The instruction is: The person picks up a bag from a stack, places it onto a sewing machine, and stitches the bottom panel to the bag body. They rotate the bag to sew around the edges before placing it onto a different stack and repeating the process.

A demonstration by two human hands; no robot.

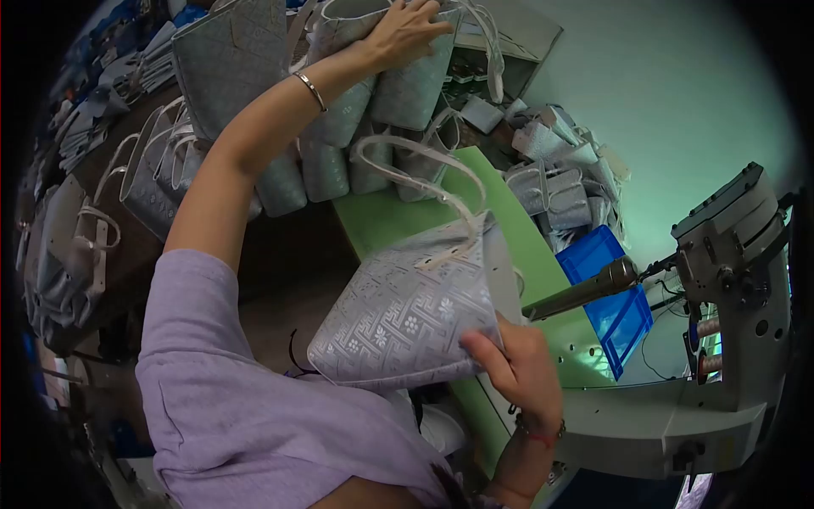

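A silver-grey patterned bag (398, 318) with a pale looped handle (424, 182) is tilted on its side in front of my body. My right hand (519, 365) grips its open rim, thumb on the patterned outside and the other fingers hidden behind the edge. My left arm stretches up and away, and my left hand (409, 32) is at the top of a group of similar standing bags (415, 85). Its fingers are bent over a bag's upper edge; whether they grip it cannot be made out.
A green table (373, 220) lies beyond the held bag. On the right are a blue crate (606, 297) and a sewing machine (738, 246) with a long arm reaching left. More bags are piled at the back right (564, 182) and the left (157, 174).
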